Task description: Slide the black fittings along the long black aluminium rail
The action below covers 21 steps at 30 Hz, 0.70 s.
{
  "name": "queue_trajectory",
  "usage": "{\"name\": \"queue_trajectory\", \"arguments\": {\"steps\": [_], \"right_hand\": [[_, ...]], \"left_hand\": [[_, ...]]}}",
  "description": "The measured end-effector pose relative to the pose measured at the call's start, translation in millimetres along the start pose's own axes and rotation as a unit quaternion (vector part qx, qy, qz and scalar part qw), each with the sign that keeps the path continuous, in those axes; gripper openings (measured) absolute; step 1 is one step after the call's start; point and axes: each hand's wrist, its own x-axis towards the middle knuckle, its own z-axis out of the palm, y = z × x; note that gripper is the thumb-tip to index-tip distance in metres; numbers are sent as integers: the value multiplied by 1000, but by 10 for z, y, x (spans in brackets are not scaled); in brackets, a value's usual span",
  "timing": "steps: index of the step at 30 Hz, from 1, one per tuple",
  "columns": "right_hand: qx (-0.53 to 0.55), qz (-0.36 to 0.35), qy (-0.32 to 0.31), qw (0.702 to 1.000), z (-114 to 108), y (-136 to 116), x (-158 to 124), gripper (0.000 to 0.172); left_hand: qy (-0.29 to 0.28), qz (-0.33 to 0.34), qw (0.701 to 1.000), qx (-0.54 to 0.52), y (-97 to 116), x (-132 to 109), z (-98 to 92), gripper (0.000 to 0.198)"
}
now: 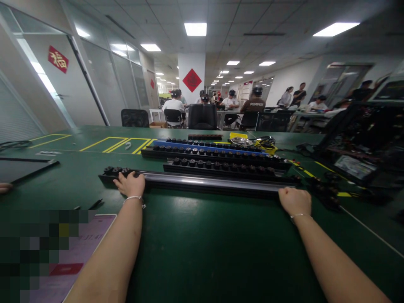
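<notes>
A long dark rail (208, 182) with a shiny metal strip lies crosswise on the green table, with several round black pieces at its left end. My left hand (130, 184) grips it near that end, thumb and fingers bent over its edge. At the right end my right hand (295, 201) is closed on the same rail, its fingertips hidden. Just behind lies a shorter black rail (221, 168) topped by a row of round black pieces. Further back are another black rail (158, 152) with such pieces and a blue strip (208, 147).
A yellow tray (238, 135), a round metal dish (241, 142) and cables stand at the back. Dark equipment (356, 143) fills the right side. A phone-like screen (91, 235) lies front left. Another person's hand (4, 187) shows at the left edge, near a dark panel (25, 168).
</notes>
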Motion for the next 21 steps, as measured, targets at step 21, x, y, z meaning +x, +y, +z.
{"name": "queue_trajectory", "arguments": {"steps": [21], "right_hand": [[5, -5, 4, 1000, 80, 64, 66, 50]], "left_hand": [[68, -13, 996, -49, -112, 120, 118, 44]]}}
